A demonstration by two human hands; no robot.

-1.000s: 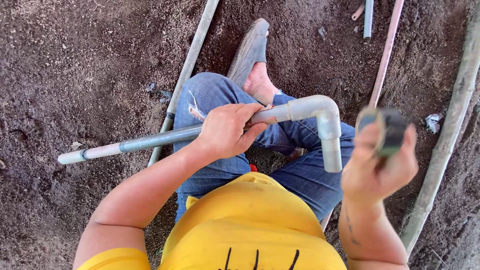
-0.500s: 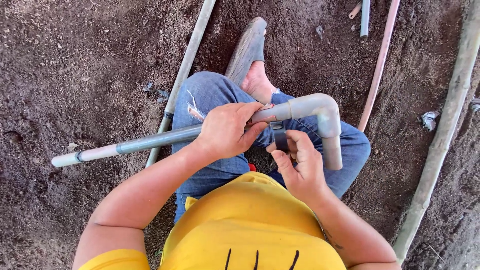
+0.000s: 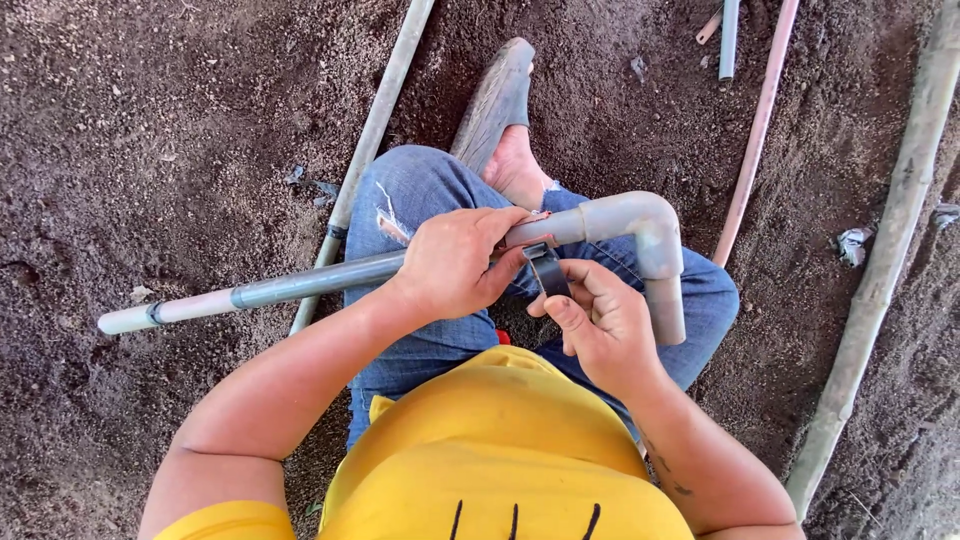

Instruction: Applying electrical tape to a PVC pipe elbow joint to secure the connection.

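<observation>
Left hand (image 3: 455, 262): clamped around grey pipe (image 3: 300, 283), held across the knees. Right hand (image 3: 600, 322): just beside the left, pinching dark tape (image 3: 547, 268) against the pipe. Elbow (image 3: 645, 225): directly above the right hand. Soil (image 3: 150, 130): beneath.

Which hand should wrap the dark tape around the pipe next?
Probably the right hand. It already pinches the dark tape just under the grey pipe, beside the elbow joint. The left hand is wrapped around the pipe, holding it steady across the knees.
</observation>
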